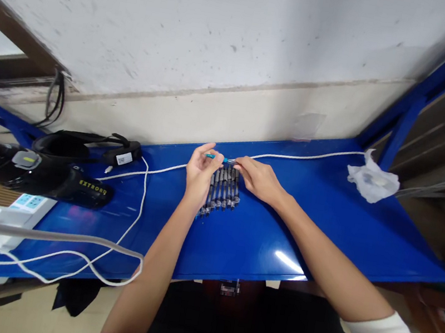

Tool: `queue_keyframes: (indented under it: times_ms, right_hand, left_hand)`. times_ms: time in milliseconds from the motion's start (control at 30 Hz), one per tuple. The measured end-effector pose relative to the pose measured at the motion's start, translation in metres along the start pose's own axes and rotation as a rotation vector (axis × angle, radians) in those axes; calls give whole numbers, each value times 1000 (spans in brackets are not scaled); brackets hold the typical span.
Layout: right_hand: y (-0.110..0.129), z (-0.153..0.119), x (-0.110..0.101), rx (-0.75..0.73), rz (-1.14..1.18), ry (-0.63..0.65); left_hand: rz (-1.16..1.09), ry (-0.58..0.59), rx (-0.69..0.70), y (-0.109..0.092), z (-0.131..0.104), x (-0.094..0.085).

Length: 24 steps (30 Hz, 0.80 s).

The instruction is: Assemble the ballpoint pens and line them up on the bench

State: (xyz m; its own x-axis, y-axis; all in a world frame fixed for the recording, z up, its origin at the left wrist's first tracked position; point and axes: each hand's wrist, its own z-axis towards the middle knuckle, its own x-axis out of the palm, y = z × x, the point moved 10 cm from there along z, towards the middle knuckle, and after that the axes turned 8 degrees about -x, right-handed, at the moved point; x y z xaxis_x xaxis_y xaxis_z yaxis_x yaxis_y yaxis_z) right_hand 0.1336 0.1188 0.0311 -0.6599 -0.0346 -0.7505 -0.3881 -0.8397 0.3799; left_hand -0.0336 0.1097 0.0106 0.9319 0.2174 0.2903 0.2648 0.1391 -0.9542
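Observation:
A slim blue pen (227, 160) is held crosswise between my two hands, above the far side of a row of pens. My left hand (201, 171) pinches its blue body between thumb and fingers. At its other end, which looks clear or metallic, the fingers of my right hand (260, 179) are closed. Just below lie several dark pens (225, 186) side by side on the blue table (253, 239), with clear parts at their near ends. My left hand covers the left edge of this row.
To the left are a black bottle-shaped device (72, 182) marked EXTROBO, a black adapter (122, 156), and a white power strip (15, 218). White cables (144, 193) loop over the table. Crumpled white plastic (373, 179) lies far right. A wall (215, 103) stands behind.

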Motion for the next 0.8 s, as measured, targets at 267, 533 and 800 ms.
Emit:
queue_keyframes:
  times_ms: [267,533,800]
  right_hand:
    - [-5,-1,-3,10,-17,-14]
    - [-8,-1,-1,49,20,-9]
    - [-11,-1,2,87,-24,21]
  left_hand:
    - [-32,-24,-12,1,0,0]
    - [-51,-41,-85,9,-3,3]
    - [-12,-101,-96,12,-2,-2]
